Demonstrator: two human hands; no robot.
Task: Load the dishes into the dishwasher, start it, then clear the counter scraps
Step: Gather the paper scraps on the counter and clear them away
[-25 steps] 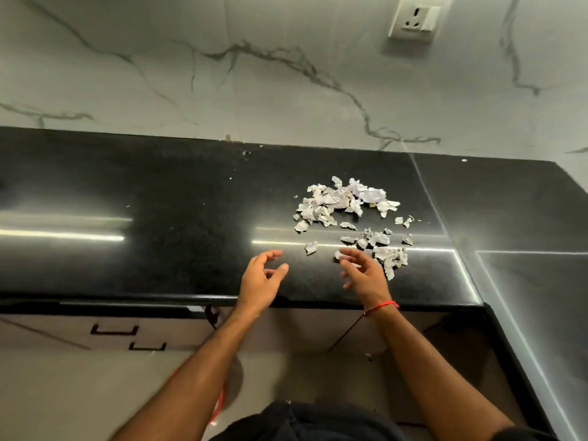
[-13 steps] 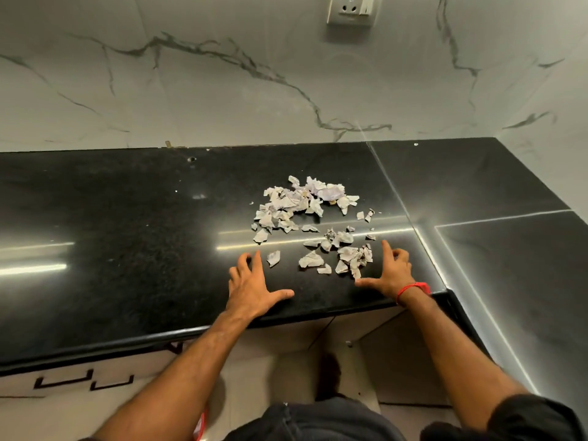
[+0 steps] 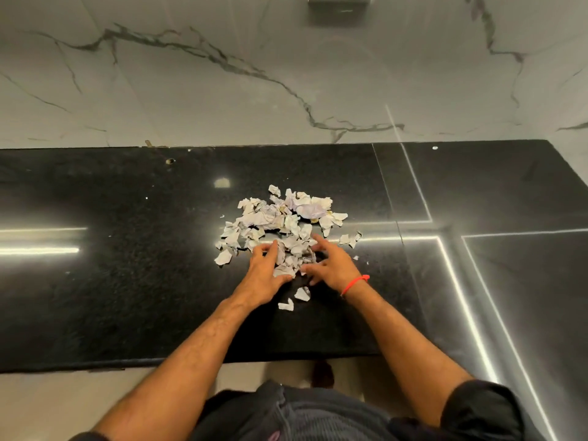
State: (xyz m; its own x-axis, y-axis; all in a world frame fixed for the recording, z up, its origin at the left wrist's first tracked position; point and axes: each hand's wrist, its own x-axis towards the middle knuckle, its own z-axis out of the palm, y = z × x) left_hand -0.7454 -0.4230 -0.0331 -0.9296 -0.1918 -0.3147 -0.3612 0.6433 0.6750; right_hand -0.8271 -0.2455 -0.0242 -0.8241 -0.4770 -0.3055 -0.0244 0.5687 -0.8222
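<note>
A heap of torn, crumpled white paper scraps [image 3: 280, 219] lies on the black stone counter [image 3: 127, 265]. My left hand [image 3: 262, 276] and my right hand [image 3: 332, 265] rest on the counter at the near edge of the heap, fingers spread and pressed against the scraps from either side. A small bunch of scraps sits between the two hands. Two loose scraps [image 3: 294, 299] lie just behind my hands, nearer to me. My right wrist carries a red thread.
A marble wall [image 3: 286, 74] backs the counter, with a socket [image 3: 339, 4] at the top edge. The counter turns a corner at the right [image 3: 509, 249]. Its front edge runs just in front of my body; a pale floor shows below.
Both hands moved forward from the counter's front edge into the heap and closed in toward each other, pushing the near scraps together. The camera moved closer over the counter.
</note>
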